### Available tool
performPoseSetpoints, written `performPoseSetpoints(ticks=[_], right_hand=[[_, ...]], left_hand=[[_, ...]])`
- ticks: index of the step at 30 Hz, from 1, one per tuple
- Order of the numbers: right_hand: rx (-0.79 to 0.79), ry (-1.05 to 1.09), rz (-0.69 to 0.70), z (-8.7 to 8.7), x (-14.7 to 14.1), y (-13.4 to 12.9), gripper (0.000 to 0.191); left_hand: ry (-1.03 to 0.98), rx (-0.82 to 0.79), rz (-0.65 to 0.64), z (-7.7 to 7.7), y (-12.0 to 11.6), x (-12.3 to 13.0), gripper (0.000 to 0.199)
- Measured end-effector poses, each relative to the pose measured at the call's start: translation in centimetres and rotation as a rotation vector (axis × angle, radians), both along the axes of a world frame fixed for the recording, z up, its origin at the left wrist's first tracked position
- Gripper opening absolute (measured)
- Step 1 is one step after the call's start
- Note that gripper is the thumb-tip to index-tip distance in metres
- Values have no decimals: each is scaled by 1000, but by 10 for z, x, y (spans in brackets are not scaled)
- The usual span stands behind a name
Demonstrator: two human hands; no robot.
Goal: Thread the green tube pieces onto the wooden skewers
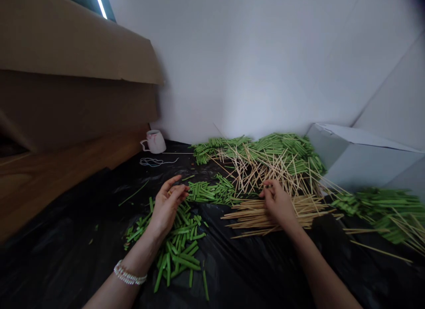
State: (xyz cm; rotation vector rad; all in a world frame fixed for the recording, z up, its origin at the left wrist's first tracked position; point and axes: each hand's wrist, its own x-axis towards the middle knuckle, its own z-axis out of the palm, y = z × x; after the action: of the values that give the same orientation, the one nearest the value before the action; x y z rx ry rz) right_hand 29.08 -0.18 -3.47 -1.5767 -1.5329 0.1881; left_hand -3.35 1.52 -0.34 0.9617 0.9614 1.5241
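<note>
My left hand [168,202] hovers above a loose pile of cut green bean pieces [181,256]. Its fingers are loosely curved and apart, and nothing shows between them. My right hand [278,203] is over a heap of thin wooden skewers [249,215], its fingers curled in together. What its fingertips hold, if anything, I cannot make out. Between and beyond the hands lies a row of green bean pieces [207,192]. Behind it, loose skewers [255,169] lie crisscrossed against larger stacks of green beans [282,145], some apparently threaded on skewers.
Black plastic sheeting [73,256] covers the work surface. A mug [156,142] and a tangled string [154,162] are at the back left, below a cardboard box [83,92]. On the right are a white box [358,158] and more skewered beans [381,207]. A white wall rises behind.
</note>
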Motion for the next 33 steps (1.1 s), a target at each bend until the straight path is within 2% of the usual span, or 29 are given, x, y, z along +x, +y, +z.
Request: performPoseSetpoints(ticks=[6, 8, 12, 14, 18, 20, 22, 27, 33], right_hand=[[12, 295, 182, -8, 6, 9, 47], [-12, 326, 165, -9, 9, 9, 53], [-62, 54, -19, -5, 8, 4, 48], [-37, -24, -81, -1, 5, 0, 46], [205, -111, -188, 6, 0, -4, 37], [326, -174, -154, 7, -4, -7, 32], [370, -254, -78, 6, -9, -10, 30], [359, -472, 43, 3, -27, -21, 31], [347, -555, 172, 1, -46, -32, 32]], left_hand=[[0, -2, -10, 2, -2, 1, 53], [-1, -3, -13, 1, -2, 0, 53], [-1, -9, -12, 1, -1, -1, 51], [1, -10, -13, 1, -1, 0, 50], [13, -16, -5, 1, -1, 0, 50], [36, -7, -1, -1, 0, 0, 49], [73, 7, -3, -3, 1, -1, 49], [177, 33, 0, -5, 2, -3, 47], [353, 77, 43, -7, 5, -1, 37]])
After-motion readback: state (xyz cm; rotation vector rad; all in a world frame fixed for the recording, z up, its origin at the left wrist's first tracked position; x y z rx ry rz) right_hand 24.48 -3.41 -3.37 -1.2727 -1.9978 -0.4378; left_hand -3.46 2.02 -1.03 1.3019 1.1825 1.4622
